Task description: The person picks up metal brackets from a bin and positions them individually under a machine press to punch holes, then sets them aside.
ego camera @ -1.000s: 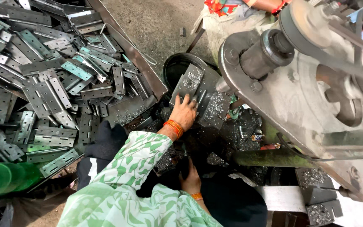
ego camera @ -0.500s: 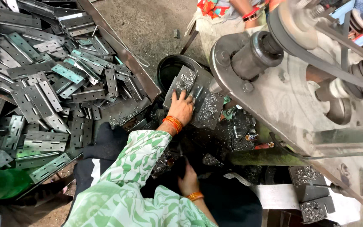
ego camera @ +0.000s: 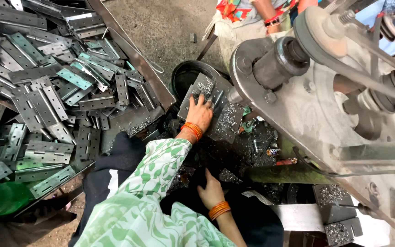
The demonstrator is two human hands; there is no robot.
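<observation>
My left hand, with orange bangles at the wrist and a green-and-white patterned sleeve, reaches forward onto a stack of grey metal plates strewn with metal shavings. Its fingers curl over the upper edge of the top plate. My right hand, also with orange bangles, lies lower down on dark cloth beside a small shaving-covered plate. Its fingertips are hidden in the dark fabric.
A big heap of grey hinge plates fills a tray at the left. A black round tub stands behind the stack. A heavy machine with pulley and belt looms on the right. Another person stands at the top.
My left hand has crept slightly up the plate stack and its fingers now hook the top edge. My right hand has barely moved.
</observation>
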